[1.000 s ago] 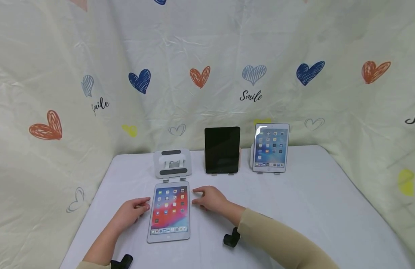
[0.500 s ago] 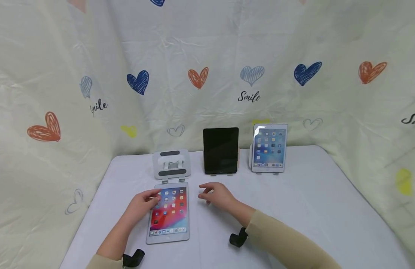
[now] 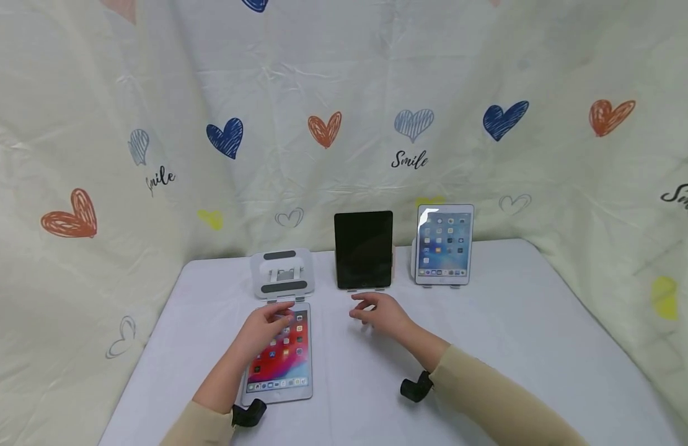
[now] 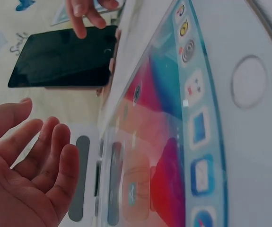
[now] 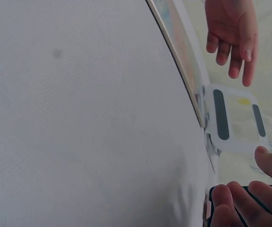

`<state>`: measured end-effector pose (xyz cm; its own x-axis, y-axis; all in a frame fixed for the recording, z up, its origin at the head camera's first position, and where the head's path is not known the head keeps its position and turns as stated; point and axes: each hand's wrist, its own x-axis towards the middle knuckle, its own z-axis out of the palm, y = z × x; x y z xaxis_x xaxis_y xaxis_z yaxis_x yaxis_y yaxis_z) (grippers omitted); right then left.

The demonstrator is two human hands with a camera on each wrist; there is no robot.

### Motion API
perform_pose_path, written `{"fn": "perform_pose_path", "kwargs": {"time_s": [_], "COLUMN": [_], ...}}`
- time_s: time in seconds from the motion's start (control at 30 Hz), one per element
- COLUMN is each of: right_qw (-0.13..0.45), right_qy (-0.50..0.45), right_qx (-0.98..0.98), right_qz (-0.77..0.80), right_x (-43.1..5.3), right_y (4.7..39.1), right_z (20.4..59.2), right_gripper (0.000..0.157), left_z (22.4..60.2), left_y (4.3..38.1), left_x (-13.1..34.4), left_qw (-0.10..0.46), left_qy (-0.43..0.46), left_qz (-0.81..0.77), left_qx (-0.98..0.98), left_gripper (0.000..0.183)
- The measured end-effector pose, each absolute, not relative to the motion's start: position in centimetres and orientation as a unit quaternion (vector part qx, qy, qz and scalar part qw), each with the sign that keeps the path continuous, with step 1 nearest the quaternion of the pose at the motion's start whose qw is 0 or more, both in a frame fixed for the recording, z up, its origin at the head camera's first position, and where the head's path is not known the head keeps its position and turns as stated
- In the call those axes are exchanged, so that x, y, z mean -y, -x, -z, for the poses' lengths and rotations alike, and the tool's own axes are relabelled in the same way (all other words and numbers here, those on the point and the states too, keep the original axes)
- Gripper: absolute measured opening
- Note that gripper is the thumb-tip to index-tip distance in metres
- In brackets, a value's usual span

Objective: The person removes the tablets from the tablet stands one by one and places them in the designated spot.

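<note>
A white tablet (image 3: 279, 379) with a lit, colourful screen lies flat on the table in the head view. Over its upper left part hovers my left hand (image 3: 261, 329), hiding some icons; the left wrist view shows the hand's fingers (image 4: 55, 142) loosely bent, holding nothing. Just behind that tablet is a white stand (image 3: 282, 272) with grey pads. My right hand (image 3: 385, 316) is in the air in front of a dark-screened black tablet (image 3: 364, 249), which stands propped up. Its fingers (image 5: 242, 198) are slightly bent and grip nothing.
At the back right, another white tablet (image 3: 444, 244) with a lit blue screen leans on a stand. A white cloth covers the table (image 3: 522, 322). Behind it hangs a curtain (image 3: 366, 68) printed with hearts. A black wrist camera (image 3: 415, 388) is on the right arm.
My left hand has moved right and forward from beside the lying tablet to above it. My right hand has moved away from the tablet's right edge, rightward and toward the black tablet.
</note>
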<state>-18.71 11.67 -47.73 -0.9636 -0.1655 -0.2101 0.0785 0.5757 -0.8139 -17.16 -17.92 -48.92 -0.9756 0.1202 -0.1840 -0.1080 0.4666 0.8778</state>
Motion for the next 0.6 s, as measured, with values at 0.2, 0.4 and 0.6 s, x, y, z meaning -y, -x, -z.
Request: {"fn": "perform_pose_path", "kwargs": {"time_s": [0.2, 0.4, 0.6], "right_qw": [0.112, 0.099, 0.083], "right_qy": [0.005, -0.008, -0.013], "right_qx": [-0.874, -0.873, -0.875], "right_qz": [0.474, 0.478, 0.476], "right_x": [-13.7, -16.1, -18.8], "right_y": [19.0, 19.2, 19.3], "right_z": [47.5, 47.5, 47.2], "right_gripper": [0.046, 0.045, 0.051], "left_z": [48.5, 48.8, 48.5], "left_y": [17.6, 18.2, 18.6], "left_x": [16.4, 15.4, 14.6], "left_qw": [0.128, 0.134, 0.126], "left_qy": [0.003, -0.008, -0.020], "left_qz": [-0.541, -0.544, -0.559], "left_qx": [-0.831, -0.828, -0.819], "left_gripper": [0.046, 0.044, 0.048]}}
